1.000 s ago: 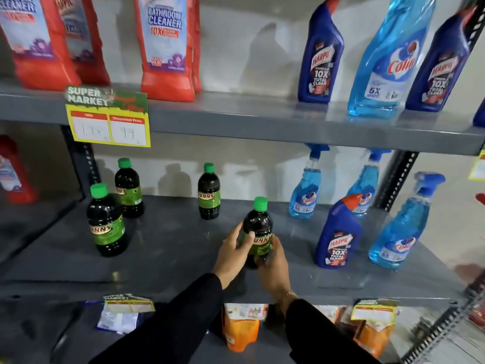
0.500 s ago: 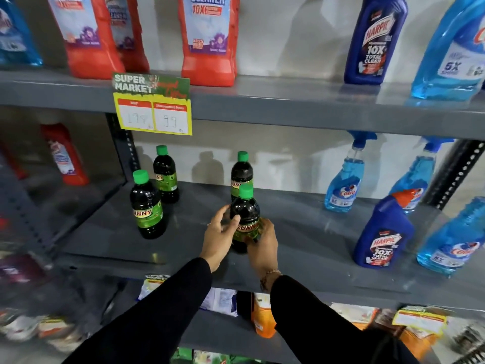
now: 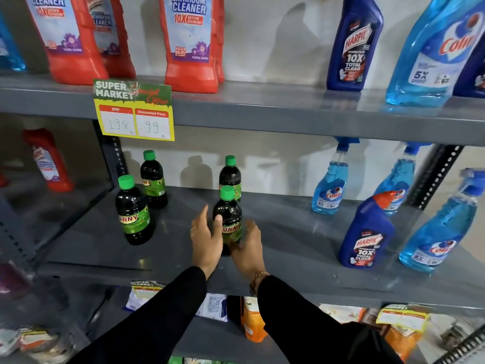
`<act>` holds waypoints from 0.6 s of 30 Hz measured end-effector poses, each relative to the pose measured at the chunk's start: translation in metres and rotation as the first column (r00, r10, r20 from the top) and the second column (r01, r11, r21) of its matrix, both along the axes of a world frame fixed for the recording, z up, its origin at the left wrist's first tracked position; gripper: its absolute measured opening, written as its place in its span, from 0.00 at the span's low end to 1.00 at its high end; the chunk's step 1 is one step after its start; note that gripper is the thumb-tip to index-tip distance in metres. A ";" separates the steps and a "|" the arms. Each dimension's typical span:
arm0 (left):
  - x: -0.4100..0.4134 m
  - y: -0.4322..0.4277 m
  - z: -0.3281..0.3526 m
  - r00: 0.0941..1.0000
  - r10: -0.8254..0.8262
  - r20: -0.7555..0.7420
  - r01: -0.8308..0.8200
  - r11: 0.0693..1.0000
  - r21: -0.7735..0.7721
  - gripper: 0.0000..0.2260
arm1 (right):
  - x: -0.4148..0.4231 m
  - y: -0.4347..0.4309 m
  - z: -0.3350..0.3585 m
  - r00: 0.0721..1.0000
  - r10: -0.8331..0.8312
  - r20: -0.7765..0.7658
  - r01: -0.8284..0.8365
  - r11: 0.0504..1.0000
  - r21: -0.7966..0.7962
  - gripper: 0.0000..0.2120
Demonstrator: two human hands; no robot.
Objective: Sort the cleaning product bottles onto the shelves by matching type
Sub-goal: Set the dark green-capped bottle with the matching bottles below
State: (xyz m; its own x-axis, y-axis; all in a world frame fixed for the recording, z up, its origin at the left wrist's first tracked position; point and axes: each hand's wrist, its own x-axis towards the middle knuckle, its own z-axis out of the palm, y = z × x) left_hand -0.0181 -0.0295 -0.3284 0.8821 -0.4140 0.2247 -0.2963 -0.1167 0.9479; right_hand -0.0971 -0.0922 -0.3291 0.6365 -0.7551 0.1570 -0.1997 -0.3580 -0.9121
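Observation:
A dark bottle with a green cap and green label (image 3: 227, 215) stands on the grey middle shelf (image 3: 288, 248), right in front of a matching bottle (image 3: 230, 172). My left hand (image 3: 206, 241) is at its left side, thumb pressed on the label, fingers spread upward. My right hand (image 3: 248, 249) is at its right side, fingers spread and a little off the bottle. Two more matching bottles (image 3: 133, 211) (image 3: 153, 179) stand further left on the same shelf.
On the right of this shelf stand a blue Harpic bottle (image 3: 367, 232) and blue Colin sprays (image 3: 329, 185) (image 3: 441, 227). The upper shelf holds red bathroom cleaners (image 3: 191, 40), a Harpic (image 3: 353, 46) and a Colin (image 3: 430, 48). A price tag (image 3: 133, 111) hangs from its edge. Pouches (image 3: 252, 321) lie below.
Both hands carried the dark bottle left along the shelf and set it in front of the back bottle. The fingers have loosened and spread, the right hand most.

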 end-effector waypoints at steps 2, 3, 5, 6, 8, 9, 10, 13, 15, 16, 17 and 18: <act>-0.020 -0.001 0.020 0.974 0.126 0.189 -0.107 0.989 -0.105 0.19 | -0.018 -0.002 0.017 0.994 -0.028 0.106 0.042 0.991 -0.125 0.25; -0.032 -0.003 0.035 0.943 0.153 0.296 -0.097 0.976 -0.195 0.17 | -0.029 -0.003 0.031 0.978 -0.017 0.208 0.063 0.974 -0.216 0.21; -0.058 -0.013 0.076 0.848 0.182 0.497 0.018 0.929 -0.370 0.13 | -0.056 -0.010 0.075 0.917 0.064 0.395 0.118 0.899 -0.421 0.14; -0.070 -0.019 0.100 0.790 0.210 0.577 0.085 0.893 -0.443 0.13 | -0.069 -0.015 0.102 0.876 0.104 0.471 0.179 0.837 -0.518 0.11; -0.095 -0.032 0.156 0.679 0.292 0.674 0.211 0.801 -0.560 0.12 | -0.098 -0.030 0.161 0.753 0.176 0.634 0.380 0.669 -0.638 0.06; -0.107 -0.038 0.185 0.634 0.321 0.704 0.267 0.763 -0.589 0.11 | -0.113 -0.040 0.190 0.676 0.201 0.709 0.492 0.594 -0.637 0.05; -0.118 -0.045 0.213 0.602 0.336 0.724 0.312 0.736 -0.601 0.09 | -0.126 -0.051 0.216 0.596 0.208 0.776 0.592 0.539 -0.599 0.05; -0.144 -0.078 0.291 0.647 0.232 0.726 0.335 0.769 -0.545 0.08 | -0.153 -0.097 0.283 0.550 0.043 0.834 0.710 0.502 -0.494 0.11; -0.152 -0.117 0.332 0.747 -0.009 0.665 0.353 0.852 -0.386 0.11 | -0.170 -0.126 0.319 0.664 -0.158 0.730 0.657 0.588 -0.471 0.18; -0.152 -0.137 0.345 0.779 -0.156 0.607 0.392 0.877 -0.278 0.14 | -0.174 -0.140 0.331 0.739 -0.237 0.631 0.595 0.668 -0.447 0.20; -0.153 -0.154 0.354 0.789 -0.279 0.548 0.431 0.886 -0.171 0.18 | -0.175 -0.154 0.338 0.812 -0.274 0.515 0.509 0.764 -0.396 0.21; -0.154 -0.168 0.358 0.795 -0.358 0.490 0.453 0.887 -0.086 0.22 | -0.176 -0.162 0.343 0.875 -0.258 0.409 0.402 0.859 -0.318 0.20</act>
State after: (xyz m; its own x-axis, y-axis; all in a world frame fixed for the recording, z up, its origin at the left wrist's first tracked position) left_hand -0.1721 -0.1972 0.0301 0.4228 -0.6182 0.6626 -0.6707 0.2782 0.6875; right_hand -0.2729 -0.2545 0.0136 0.2114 -0.7434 0.6345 -0.0734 -0.6594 -0.7482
